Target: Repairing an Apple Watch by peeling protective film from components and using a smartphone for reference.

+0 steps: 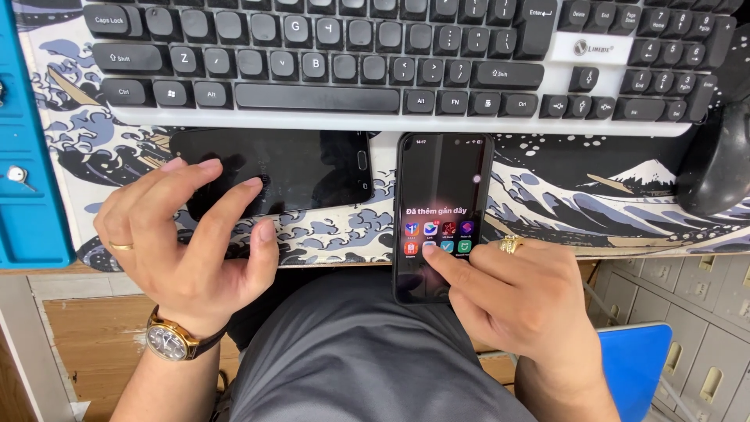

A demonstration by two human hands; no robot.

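An office desk: a keyboard [391, 59], black mouse [715, 168], wave-print desk mat [594, 195] and grey filing drawers [703, 312].

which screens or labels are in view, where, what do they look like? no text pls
Lit phone: upright at the desk edge, dark screen with rows of coloured app icons; right hand forefinger touches it.
Dark phone: lying sideways below the keyboard, black blank screen; left hand fingertips rest on it.
Keyboard badge: small white panel, dark mark.
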